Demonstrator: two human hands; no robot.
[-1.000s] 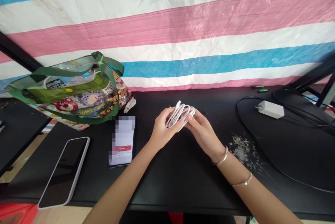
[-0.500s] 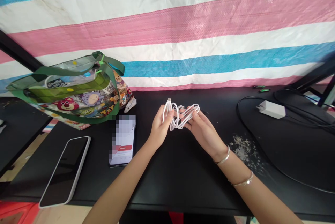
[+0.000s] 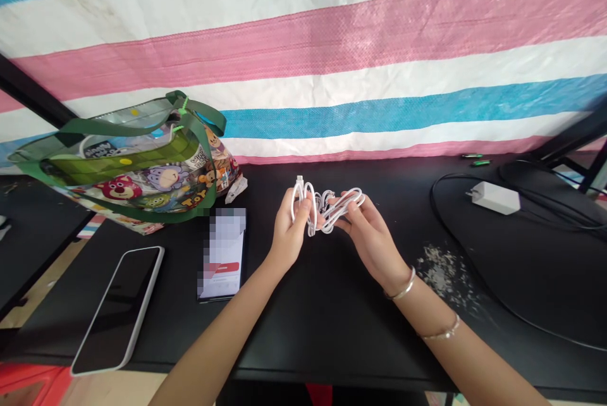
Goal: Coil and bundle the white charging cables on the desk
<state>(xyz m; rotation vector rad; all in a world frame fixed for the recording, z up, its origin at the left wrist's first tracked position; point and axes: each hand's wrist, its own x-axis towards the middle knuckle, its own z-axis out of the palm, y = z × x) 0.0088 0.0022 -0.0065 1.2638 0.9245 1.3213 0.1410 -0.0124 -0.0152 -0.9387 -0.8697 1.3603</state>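
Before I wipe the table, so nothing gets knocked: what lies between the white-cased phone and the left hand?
In the head view, the lit phone lies there.

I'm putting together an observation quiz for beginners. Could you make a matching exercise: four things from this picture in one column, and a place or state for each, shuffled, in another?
Things
1. white cable
2. white-edged phone
3. white power adapter
4. bag

Places and states
A. on the right side of the table
B. held by the left hand and right hand
C. printed with cartoon figures
D. unlit, lying face up

Pairs: 1-B, 2-D, 3-A, 4-C
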